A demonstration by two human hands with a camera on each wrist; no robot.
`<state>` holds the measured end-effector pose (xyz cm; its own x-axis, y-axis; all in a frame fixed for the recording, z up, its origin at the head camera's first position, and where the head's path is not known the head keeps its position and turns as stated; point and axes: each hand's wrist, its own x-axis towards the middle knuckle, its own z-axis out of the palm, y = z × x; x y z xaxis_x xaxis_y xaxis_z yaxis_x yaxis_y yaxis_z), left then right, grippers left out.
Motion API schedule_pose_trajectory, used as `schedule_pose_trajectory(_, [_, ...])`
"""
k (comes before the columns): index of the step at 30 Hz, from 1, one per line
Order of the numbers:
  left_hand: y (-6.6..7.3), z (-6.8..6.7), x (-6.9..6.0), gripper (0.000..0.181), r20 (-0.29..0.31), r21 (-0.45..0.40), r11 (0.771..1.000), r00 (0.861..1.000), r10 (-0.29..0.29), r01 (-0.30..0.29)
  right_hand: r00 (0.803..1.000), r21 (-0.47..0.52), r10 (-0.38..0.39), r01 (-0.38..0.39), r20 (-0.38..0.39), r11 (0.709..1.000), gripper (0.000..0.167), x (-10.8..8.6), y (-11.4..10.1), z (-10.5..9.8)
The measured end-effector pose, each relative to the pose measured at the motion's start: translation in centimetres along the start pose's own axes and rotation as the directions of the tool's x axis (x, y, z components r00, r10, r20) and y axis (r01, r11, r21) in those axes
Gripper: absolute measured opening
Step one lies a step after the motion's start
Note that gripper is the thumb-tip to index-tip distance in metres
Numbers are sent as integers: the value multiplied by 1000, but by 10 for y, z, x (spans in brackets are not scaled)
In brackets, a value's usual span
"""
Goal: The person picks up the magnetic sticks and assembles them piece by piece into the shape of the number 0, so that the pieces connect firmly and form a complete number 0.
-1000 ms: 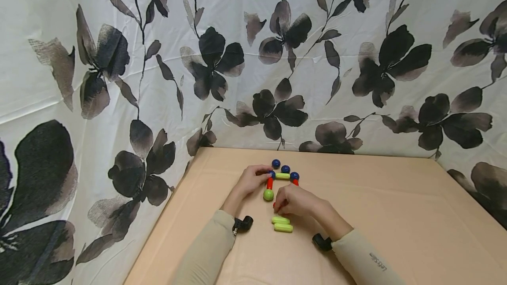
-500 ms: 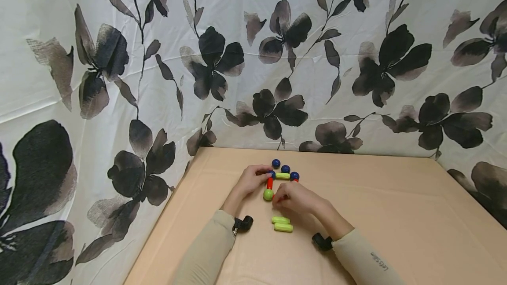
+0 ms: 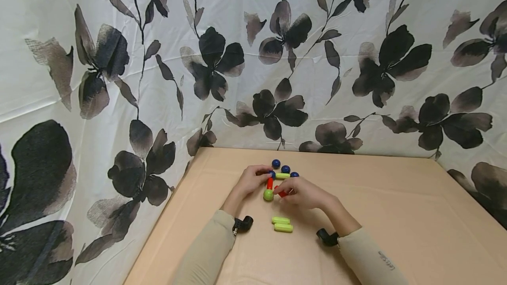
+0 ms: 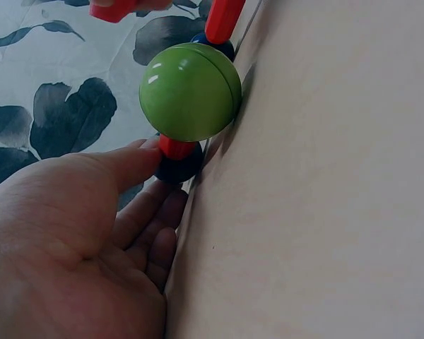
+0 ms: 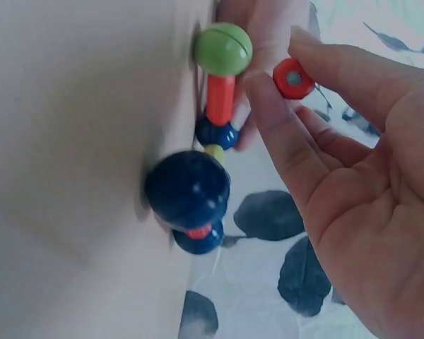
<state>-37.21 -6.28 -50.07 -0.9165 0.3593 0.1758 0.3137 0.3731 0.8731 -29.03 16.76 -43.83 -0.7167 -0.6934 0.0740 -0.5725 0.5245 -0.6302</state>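
Observation:
My left hand (image 3: pixel 250 182) holds a blue ball (image 3: pixel 272 173) at one corner of a magnetic rod-and-ball piece. From that ball a red rod (image 3: pixel 270 183) leads to a green ball (image 3: pixel 268 195). A yellow-green rod (image 3: pixel 282 176) runs across to another blue ball (image 3: pixel 294 174), partly behind my right hand (image 3: pixel 303 192). Between thumb and fingertips my right hand pinches a separate red rod (image 5: pixel 294 78), whose metal-centred end faces the right wrist camera. This rod is just right of the green ball. A large blue ball (image 5: pixel 187 189) stands close in the right wrist view.
Two yellow-green rods (image 3: pixel 283 228) lie side by side on the table (image 3: pixel 396 214), nearer the person. Two blue balls (image 3: pixel 276 163) sit behind the piece. A flower-printed cloth (image 3: pixel 237 56) hangs along the table's back and left.
My right hand has lifted the red rod from nearer the yellow-green rods, moving away from the person to beside the green ball. My left hand has stayed on its blue ball.

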Motion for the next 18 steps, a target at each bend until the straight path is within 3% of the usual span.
schedule_pose_trajectory(7, [3, 0, -2, 28, -7, -7, 1000, 1000, -9, 9, 995, 107, 100, -99, 1, 989, 28, -9, 0, -14])
schedule_pose_trajectory(14, [5, -1, -3, 29, -7, -15, 1000, 1000, -22, 22, 994, 119, 110, -109, -9, 987, 28, -15, 2, -22])
schedule_pose_trajectory(18, [5, 0, -4, 29, -7, -18, 999, 1000, -26, 26, 993, 121, 113, -115, 22, 986, 28, -19, 2, -27])
